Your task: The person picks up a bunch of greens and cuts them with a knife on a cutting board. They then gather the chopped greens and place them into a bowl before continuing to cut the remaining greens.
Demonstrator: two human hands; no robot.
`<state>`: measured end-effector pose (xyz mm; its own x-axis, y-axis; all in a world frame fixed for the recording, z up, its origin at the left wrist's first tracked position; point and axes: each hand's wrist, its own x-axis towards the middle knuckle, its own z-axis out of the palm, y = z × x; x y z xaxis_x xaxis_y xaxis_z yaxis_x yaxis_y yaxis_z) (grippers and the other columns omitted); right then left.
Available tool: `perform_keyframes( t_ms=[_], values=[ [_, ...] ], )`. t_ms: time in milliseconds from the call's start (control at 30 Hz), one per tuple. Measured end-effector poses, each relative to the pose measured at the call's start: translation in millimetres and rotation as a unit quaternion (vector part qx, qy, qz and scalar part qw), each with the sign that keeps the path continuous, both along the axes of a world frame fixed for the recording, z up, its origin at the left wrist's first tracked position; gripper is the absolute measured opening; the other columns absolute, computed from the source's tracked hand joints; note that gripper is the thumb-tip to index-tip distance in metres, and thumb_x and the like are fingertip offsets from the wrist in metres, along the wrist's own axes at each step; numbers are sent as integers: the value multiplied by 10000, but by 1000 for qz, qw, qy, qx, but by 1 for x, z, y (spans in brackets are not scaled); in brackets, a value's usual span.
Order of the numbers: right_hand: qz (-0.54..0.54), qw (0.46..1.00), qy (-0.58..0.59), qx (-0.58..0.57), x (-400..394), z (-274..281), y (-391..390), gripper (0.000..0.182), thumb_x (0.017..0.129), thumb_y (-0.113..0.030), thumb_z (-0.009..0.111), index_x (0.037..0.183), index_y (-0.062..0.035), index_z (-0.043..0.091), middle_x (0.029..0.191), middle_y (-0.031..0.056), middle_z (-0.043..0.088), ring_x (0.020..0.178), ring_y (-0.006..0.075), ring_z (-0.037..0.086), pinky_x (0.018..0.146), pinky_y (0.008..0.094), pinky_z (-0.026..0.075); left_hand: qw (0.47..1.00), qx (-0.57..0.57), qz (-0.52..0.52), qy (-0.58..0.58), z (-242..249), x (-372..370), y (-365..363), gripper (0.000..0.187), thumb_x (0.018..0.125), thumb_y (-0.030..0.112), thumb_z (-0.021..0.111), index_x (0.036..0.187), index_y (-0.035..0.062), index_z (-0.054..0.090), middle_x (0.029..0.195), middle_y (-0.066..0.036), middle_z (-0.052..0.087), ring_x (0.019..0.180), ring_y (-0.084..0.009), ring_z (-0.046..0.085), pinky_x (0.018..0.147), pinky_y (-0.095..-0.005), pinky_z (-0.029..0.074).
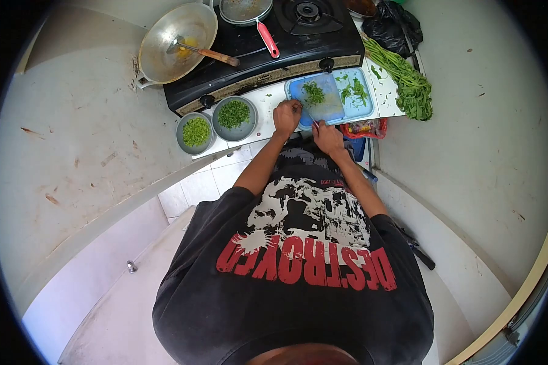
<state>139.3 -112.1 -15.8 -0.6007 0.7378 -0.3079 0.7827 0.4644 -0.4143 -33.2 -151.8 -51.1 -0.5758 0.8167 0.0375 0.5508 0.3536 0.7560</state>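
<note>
My left hand [287, 115] is at the left edge of a blue tray [367, 109], its fingers curled together; what they hold, if anything, is hidden. A translucent blue cutting board [330, 108] lies on the tray with chopped green herbs [313, 92] on it. Just below the board, my right hand [327, 137] is closed round the handle of a knife, whose blade is hard to make out. Loose green leaves [354, 91] rest on the tray's right part. To the left stand two grey bowls, one with dark chopped greens [234, 114], the other with lighter ones [196, 132].
Behind the tray is a black gas stove [243, 67], bearing a large wok [179, 42] with a ladle and a red-handled pan [246, 9]. A bunch of leafy greens [408, 79] and a black plastic bag [393, 27] lie at the right. Below the counter is a red basket [380, 129].
</note>
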Motion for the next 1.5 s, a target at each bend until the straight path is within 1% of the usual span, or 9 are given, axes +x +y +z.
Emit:
perform_keyframes(
  t_ms=[233,333,433,567,667,833,1033,1367,1500],
  values=[
    [-3,1000,-17,-15,25,8,-4,386,980,-360,527,1001,17,606,791,281,685,764,458,689,704,536,561,1000,-17,-2,-22,0,-2,-1,66,783,102,693,825,84,741,825,-97,720,786,-282,685,717,-396,554],
    [-9,1000,-16,-12,28,13,-5,385,980,-360,525,998,16,609,793,281,686,758,459,687,711,541,558,997,-15,-41,70,5,-3,-2,102,800,128,674,855,83,746,831,-99,720,794,-311,667,732,-417,537],
    [-11,1000,-1,-16,20,8,-3,407,986,-374,518,1010,24,599,775,297,674,749,483,674,714,565,549,995,-19,-46,84,8,-3,-2,85,809,134,676,843,96,743,845,-98,708,822,-324,642,755,-433,525],
    [-21,999,36,-25,1,-3,-1,407,985,-371,522,1002,28,596,770,305,669,746,493,670,718,574,546,996,-21,-46,75,7,-4,-1,82,796,123,685,843,95,746,879,-93,712,851,-318,640,775,-424,516],
    [-23,999,20,-27,-8,4,-2,387,975,-357,529,1000,21,609,819,290,686,785,468,687,742,553,551,996,-19,-41,75,4,-4,-1,70,787,121,702,834,95,747,879,-71,718,853,-298,636,757,-416,507],
    [-25,999,14,-23,8,0,-10,398,980,-369,525,978,21,603,781,298,674,760,482,678,711,564,553,996,-28,-38,70,10,-3,-1,92,796,129,686,858,100,747,902,-85,710,883,-311,631,792,-428,504],
    [-42,999,12,-19,28,0,-17,407,981,-379,523,958,20,600,762,311,664,749,494,670,698,576,548,985,-19,-61,161,11,2,-8,72,841,148,697,878,125,755,933,-17,677,954,-242,583,834,-412,430],
    [-21,999,18,-44,-9,8,-1,388,980,-356,527,1004,24,603,822,287,687,811,467,690,766,558,550,995,4,-26,93,6,2,-12,98,825,137,694,863,104,778,938,-64,716,898,-297,628,803,-416,505],
    [-15,999,10,-32,-1,-2,-6,386,983,-350,524,991,30,593,818,292,683,790,475,684,737,563,550,996,-19,-16,86,8,2,-10,101,810,125,692,856,101,779,936,-73,724,892,-312,631,807,-413,518]
  ],
)
